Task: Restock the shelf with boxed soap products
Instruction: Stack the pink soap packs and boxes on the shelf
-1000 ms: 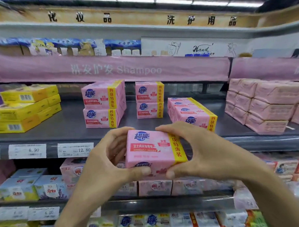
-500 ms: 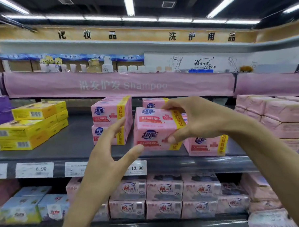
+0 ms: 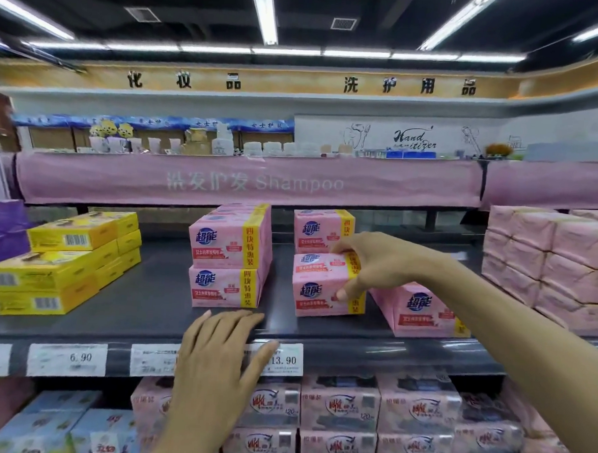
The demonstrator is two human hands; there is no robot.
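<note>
While the right hand (image 3: 364, 263) grips the pink soap box (image 3: 326, 285) by its right end — fingers on top, thumb on the front — the box sits on the grey shelf (image 3: 143, 301), in front of another pink box (image 3: 321, 230) and between a stack of two pink boxes (image 3: 227, 257) and a tilted pink box (image 3: 420, 310). The left hand (image 3: 216, 356) holds nothing; it lies open and flat on the shelf's front edge, just beside a price tag (image 3: 285, 361). It looks like the putting-down step is nearly done. Next, the right hand likely needs to let go gently — maybe nudge the box straight first — and then fetch another one.
</note>
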